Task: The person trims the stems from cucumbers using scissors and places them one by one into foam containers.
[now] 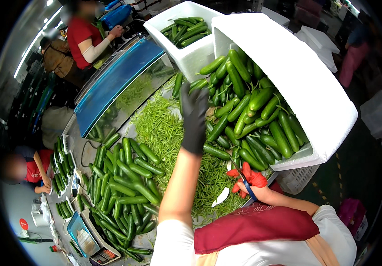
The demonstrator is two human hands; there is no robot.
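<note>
My left hand (194,113), in a black glove, reaches forward over the table with its fingers stretched out. Its fingertips are beside a few cucumbers (198,84) at the mouth of a tipped white foam box (284,44); whether they touch one is hard to see. Many dark green cucumbers (248,104) spill out of that box. My right hand (254,186), with crumpled red material about its fingers, is closed on blue-handled scissors (247,185). Their blades point up toward the cucumbers. Thin light-green pods (160,128), like chillies or beans, cover the table beneath.
A large cucumber pile (126,186) lies left, beside a scale (84,237). Ahead stand an upright foam box (191,55) of cucumbers and a blue-edged clear panel (118,86). One person in red (82,40) works beyond the panel, another (35,168) handles packed trays (61,166) far left.
</note>
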